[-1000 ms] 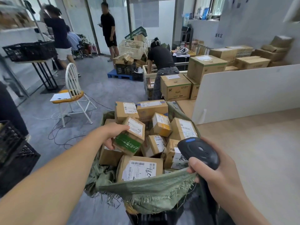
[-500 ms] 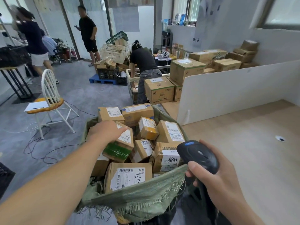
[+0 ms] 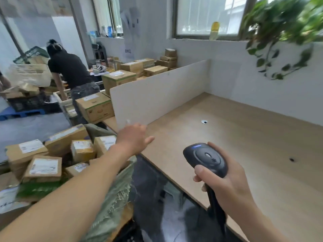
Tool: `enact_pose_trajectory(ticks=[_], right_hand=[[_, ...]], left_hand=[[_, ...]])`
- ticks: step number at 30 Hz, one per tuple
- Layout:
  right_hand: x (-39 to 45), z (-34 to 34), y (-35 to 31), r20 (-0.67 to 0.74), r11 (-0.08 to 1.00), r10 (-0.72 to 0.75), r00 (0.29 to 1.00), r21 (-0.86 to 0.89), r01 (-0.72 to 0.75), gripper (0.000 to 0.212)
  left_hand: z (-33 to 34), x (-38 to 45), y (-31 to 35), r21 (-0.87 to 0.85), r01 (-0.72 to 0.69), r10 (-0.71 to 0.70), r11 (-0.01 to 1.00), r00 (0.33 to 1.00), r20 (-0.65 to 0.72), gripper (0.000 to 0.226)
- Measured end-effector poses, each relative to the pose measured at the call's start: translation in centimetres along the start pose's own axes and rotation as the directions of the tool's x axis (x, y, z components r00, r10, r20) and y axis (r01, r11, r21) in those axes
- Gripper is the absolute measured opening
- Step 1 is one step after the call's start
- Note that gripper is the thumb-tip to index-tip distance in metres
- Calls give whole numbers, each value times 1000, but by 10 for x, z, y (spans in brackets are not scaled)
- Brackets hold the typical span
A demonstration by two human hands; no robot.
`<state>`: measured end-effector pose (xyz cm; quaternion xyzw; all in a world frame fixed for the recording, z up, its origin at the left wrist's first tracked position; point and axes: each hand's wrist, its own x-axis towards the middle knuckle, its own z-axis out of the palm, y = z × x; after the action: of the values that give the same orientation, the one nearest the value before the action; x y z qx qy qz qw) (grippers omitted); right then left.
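My right hand point(image 3: 229, 187) grips the handle of a black barcode scanner point(image 3: 206, 158) over the front edge of the wooden table point(image 3: 244, 140). My left hand point(image 3: 134, 137) reaches out over the table's left corner, thumb spread, and holds nothing that I can see. To the left a green woven sack point(image 3: 115, 193) stands full of several cardboard parcels point(image 3: 43, 168) with white labels. A parcel with a green band point(image 3: 35, 189) lies at the sack's near side under my left forearm.
A white partition board point(image 3: 157, 96) stands along the table's left side, a white wall at its back. A person in black point(image 3: 71, 72) bends over larger cartons point(image 3: 96, 107) behind the sack. A hanging plant point(image 3: 279, 32) is at upper right.
The view has swung right toward the table. My left hand has let go of the green-banded parcel and moved right over the table corner. The scanner stays in my right hand.
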<state>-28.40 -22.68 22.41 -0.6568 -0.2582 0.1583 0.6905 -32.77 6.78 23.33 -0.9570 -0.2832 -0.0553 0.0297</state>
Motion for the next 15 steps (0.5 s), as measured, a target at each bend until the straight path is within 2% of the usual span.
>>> enact_pose_trajectory(ticks=[4, 8, 11, 15], right_hand=[[-44, -95, -21, -163, 998, -45, 986, -56, 36, 66], [-99, -190, -34, -301, 995, -60, 952, -95, 33, 70], [-140, -257, -43, -392, 992, -73, 917, -124, 26, 73], [-193, -331, -58, -508, 985, -97, 856, -173, 9, 64]], left_hand=[[-12, -11, 133, -51, -183, 180, 982, 982, -54, 63], [-24, -36, 259, -104, -311, 302, 945, 949, -91, 61], [-30, -59, 350, -117, -415, 401, 902, 907, -129, 60], [-39, -92, 458, -161, -558, 534, 814, 828, -172, 63]])
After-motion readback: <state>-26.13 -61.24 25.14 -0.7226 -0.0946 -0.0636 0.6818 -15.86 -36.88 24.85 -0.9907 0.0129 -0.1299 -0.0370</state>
